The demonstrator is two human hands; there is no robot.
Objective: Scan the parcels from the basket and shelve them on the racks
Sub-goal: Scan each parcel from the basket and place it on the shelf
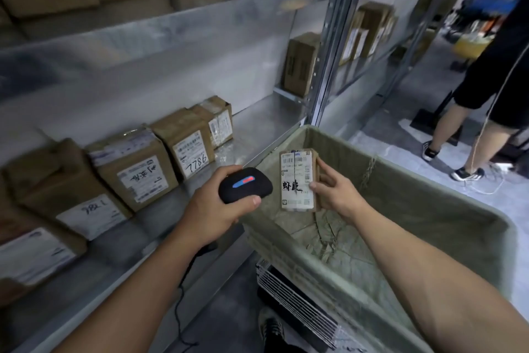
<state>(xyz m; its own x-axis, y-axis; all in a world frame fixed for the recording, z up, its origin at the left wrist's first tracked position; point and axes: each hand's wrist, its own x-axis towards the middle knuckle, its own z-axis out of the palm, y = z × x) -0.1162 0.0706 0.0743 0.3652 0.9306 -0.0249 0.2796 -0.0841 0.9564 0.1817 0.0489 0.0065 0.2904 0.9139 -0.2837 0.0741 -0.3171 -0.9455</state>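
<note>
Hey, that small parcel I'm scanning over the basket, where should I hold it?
Grip the small parcel by its long side edges, coming from the right as the right hand does. It's a slim upright box, and that keeps fingers off the label facing the scanner.

There is just one camera, and it sits on the person's head. It looks forward and down, close to both arms. The wide lens bends the edges. The metal shelf [252,121] fills the left side, the cloth basket [429,209] is low on the right, and the floor [400,123] runs off behind it.
</note>
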